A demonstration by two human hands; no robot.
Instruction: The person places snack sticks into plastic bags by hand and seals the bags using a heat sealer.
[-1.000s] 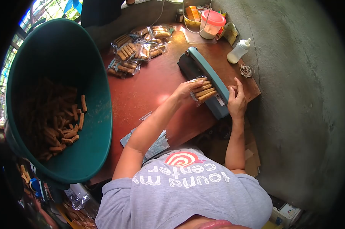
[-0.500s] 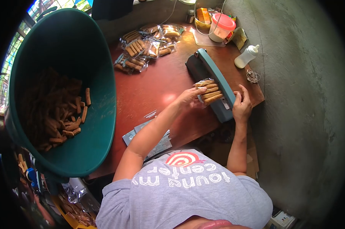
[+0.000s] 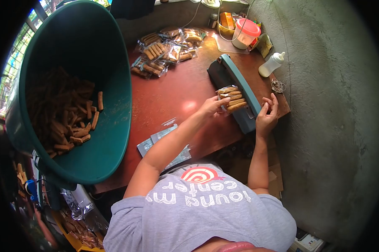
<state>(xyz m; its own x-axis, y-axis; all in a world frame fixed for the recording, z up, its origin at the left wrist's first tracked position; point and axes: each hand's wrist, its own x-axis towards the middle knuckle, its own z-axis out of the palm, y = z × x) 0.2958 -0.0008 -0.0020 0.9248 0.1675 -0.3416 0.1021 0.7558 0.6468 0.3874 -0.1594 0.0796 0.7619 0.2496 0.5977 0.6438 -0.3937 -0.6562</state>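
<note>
A clear plastic packet of brown breadsticks is held by my left hand, thumb and fingers closed on its near side. The packet's far end lies against the impulse sealer, a dark-bodied machine with a long teal arm. Whether its edge sits between arm and base is hard to make out. Beside the lower end of that arm is my right hand, its fingers bent but apart and holding nothing. Flat printed plastic bags rest on the red table under my left forearm.
A big green tub of loose breadsticks leans at left. Filled packets are piled at the back. Along the right wall stand a pink-lidded container, a squeeze bottle and a coiled cord.
The view has shifted slightly. My right hand's fingers have moved a little away from the sealer's arm. My left hand still holds the packet at the sealer.
</note>
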